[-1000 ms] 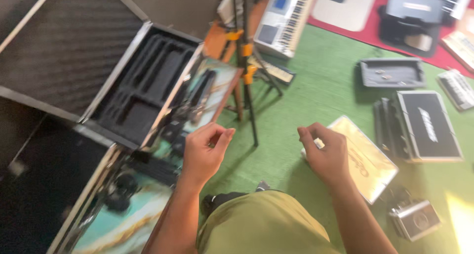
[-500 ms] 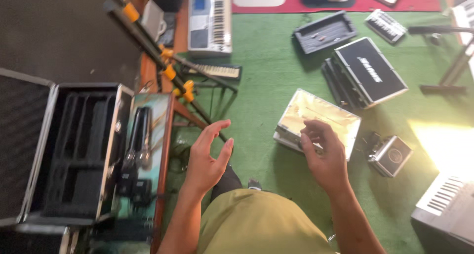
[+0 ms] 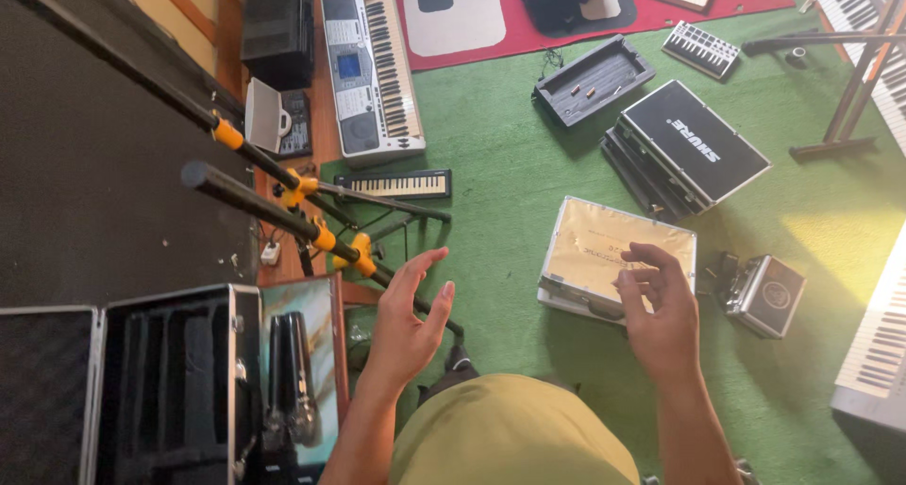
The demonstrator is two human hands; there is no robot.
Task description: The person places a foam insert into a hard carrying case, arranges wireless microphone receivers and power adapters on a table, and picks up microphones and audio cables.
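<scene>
- Green carpet over most of the floor, serving as a laying-out ground for cases and keyboards, each flat and apart from the next so every lid can be reached.
- Left hand raised and empty, fingers spread and slightly curled, palm turned inward; nearest the black microphone stand with orange clamps, which slants across below it, not touching.
- Right hand also empty, fingers loosely bent, hovering just over the near edge of the silver flat case; contact cannot be told.
- Silver flat case lying closed and lid-up on the carpet, directly ahead of the knees, between the two hands and closer to the right one.
- Black cases stacked just beyond it, slightly fanned.
- Small silver box on its side just right of the flat case, with a dark strap or cable beside it.
- Open foam-lined case at lower left, lid thrown back, slots showing; dark microphones lying just beside it on a printed board.
- Grey keyboard and small black keyboard parked along the carpet's far edge, well apart from both hands.
</scene>
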